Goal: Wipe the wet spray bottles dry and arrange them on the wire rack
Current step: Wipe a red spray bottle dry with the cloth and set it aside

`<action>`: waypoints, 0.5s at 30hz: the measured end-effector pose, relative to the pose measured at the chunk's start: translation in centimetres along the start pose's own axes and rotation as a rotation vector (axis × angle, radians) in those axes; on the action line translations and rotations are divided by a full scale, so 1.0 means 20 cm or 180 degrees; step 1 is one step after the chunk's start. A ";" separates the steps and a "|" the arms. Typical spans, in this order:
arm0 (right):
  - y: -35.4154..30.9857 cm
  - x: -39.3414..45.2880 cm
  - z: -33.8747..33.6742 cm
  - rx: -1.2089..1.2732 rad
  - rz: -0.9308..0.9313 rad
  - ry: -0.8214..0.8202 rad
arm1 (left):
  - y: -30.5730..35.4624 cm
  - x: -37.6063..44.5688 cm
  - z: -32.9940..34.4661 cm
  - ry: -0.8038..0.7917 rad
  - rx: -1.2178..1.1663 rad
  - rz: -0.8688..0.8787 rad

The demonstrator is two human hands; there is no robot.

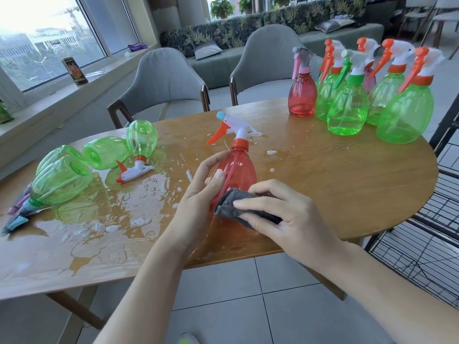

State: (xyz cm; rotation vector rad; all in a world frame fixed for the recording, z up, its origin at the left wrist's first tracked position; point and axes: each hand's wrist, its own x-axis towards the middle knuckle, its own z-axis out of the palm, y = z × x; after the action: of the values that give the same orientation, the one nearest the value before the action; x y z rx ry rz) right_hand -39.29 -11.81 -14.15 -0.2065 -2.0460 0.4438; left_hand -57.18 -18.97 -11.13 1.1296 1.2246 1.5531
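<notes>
Gripping the lower body of a translucent red plastic spray bottle (237, 170) with curled fingers and thumb, the left hand (201, 192) holds it tilted above the near edge of the oval wooden table (335, 184), its white trigger head with an orange lever and blue nozzle tip pointing up and away. The right hand (285, 214) has its fingers closed over a folded dark grey cloth (231, 207), pressing it against the bottle's base. Left of the hands, water and foam spots (139, 202) spread across the tabletop. Further left, several translucent green spray bottles (104, 152) lie on their sides in the wet patch. At the table's far right corner a group of upright spray bottles (352, 105) stands close together, mostly green, one red. Beside the table's right edge is a black wire rack (437, 234).
</notes>
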 end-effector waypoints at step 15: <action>-0.03 0.00 -0.04 -0.0193 -0.0236 -0.0164 | -0.01 0.00 0.00 0.0055 0.0000 -0.0167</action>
State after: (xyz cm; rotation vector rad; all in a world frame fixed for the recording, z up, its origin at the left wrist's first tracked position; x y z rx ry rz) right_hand -38.52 -12.15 -13.63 -0.1565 -2.1119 0.3447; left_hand -57.11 -19.00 -11.33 1.0779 1.2559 1.5265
